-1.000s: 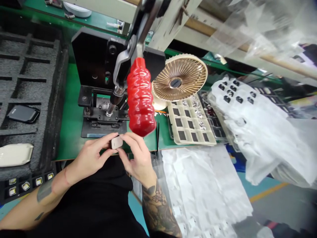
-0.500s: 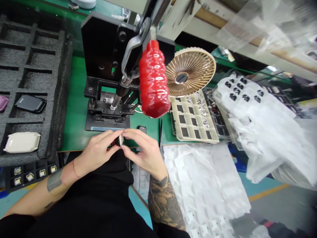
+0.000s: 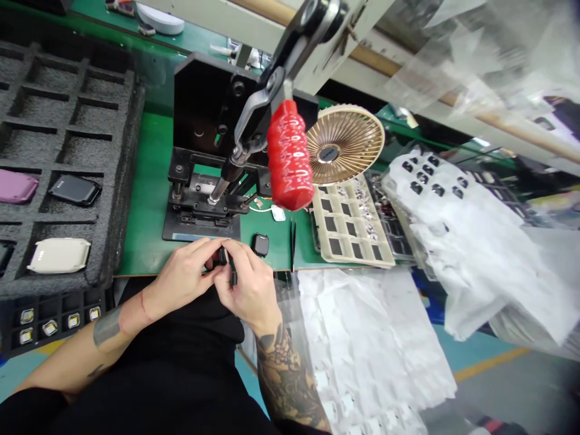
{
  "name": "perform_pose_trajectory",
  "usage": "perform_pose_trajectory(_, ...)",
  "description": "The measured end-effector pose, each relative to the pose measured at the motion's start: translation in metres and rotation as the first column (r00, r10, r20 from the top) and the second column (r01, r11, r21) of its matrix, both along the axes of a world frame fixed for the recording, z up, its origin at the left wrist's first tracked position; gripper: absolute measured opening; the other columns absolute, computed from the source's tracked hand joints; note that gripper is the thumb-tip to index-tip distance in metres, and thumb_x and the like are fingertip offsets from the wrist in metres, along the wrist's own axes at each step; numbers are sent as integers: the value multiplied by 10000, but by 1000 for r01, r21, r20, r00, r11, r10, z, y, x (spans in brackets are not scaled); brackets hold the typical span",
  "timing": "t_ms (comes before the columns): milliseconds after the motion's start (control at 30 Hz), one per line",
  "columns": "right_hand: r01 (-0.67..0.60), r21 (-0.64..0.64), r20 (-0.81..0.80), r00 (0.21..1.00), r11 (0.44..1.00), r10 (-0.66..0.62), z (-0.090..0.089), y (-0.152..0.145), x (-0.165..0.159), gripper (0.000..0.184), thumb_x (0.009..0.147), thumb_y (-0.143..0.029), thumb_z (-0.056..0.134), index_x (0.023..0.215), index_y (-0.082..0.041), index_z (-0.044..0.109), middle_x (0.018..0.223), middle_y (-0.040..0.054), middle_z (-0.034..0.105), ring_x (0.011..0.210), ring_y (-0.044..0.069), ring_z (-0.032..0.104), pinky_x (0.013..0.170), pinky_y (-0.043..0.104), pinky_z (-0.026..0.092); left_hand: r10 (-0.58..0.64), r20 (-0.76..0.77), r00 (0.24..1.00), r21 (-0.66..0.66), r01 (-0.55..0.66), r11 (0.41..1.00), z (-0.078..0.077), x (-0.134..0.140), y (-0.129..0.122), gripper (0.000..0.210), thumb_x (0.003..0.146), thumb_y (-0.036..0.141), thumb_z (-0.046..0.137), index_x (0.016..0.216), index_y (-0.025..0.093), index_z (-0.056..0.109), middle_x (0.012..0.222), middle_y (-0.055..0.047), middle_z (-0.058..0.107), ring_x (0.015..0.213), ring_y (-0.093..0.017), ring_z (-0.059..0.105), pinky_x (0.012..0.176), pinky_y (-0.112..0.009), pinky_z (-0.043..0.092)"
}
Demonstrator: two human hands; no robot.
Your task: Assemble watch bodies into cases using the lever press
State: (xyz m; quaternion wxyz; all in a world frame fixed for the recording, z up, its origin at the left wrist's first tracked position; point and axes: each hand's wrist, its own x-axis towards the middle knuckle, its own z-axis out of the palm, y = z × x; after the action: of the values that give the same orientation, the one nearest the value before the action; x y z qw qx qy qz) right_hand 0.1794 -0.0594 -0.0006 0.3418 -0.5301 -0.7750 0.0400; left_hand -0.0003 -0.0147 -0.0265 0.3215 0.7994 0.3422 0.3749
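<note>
My left hand (image 3: 183,273) and my right hand (image 3: 247,284) meet at the table's front edge, fingers closed around a small black device housing (image 3: 222,256). It stands on edge between the fingertips, and the fingers cover most of it. Just right of my right hand, a black square watch body (image 3: 260,244) lies on the green table. Directly behind my hands stands a black hand press (image 3: 203,208). Its red-gripped lever (image 3: 290,157) hangs above and to the right of them.
Left is a foam tray (image 3: 102,241) holding white, purple and dark cases. Black tweezers (image 3: 293,244) lie right of the watch body, near a compartment box (image 3: 357,257) and a round fan (image 3: 344,145). White plastic trays (image 3: 362,338) extend below the table edge at right.
The held housing has turned: its pale face showed before, now a dark side shows. My right hand has moved left and curled closer. The whole view has shifted, uncovering the watch body.
</note>
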Motion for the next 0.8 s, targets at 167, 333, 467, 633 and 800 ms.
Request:
perform_pose_trajectory(167,18,-46,-111,994,999,-23,3,-1,2,495,972,-65,563,1430,-229,652,1278,119,787,1164,261,796,998,409,707,-13,40,999,-35,14,999,4,-1,4,258,1052,207,744,1307,172,758,901,-21,713,738,-178,667,686,-300,557)
perform_pose_trajectory(333,-66,-97,-392,920,993,23,-2,0,10,351,1067,-173,615,1403,-245,691,1250,92,778,1094,213,769,946,375,676,-10,130,991,-141,29,990,8,-5,7,374,1026,207,776,1400,189,769,947,-28,798,728,-161,703,709,-275,599)
perform_pose_trajectory(467,-11,-58,-544,838,998,-23,-15,-5,7,304,1075,-300,647,1363,-226,711,1054,59,742,867,180,688,780,342,612,-65,148,987,-263,102,959,9,-14,7,342,1018,314,832,1345,216,818,959,-26,853,731,-162,756,717,-246,636)
perform_pose_trajectory(633,149,-97,-697,695,984,-174,-25,-3,-12,341,1094,-516,613,1211,-233,762,980,58,749,825,189,685,806,374,622,-135,115,984,-414,171,894,4,-30,14,390,1015,449,847,1356,260,818,1207,-44,895,945,-215,881,954,-260,699)
perform_pose_trajectory(800,211,-169,-896,374,963,-240,-28,-3,-8,425,1048,-640,714,1160,-235,784,956,41,729,769,169,684,715,339,607,-133,-9,991,-409,118,905,8,-31,13,492,984,513,863,1433,326,786,1223,9,892,964,-221,891,1011,-267,709)
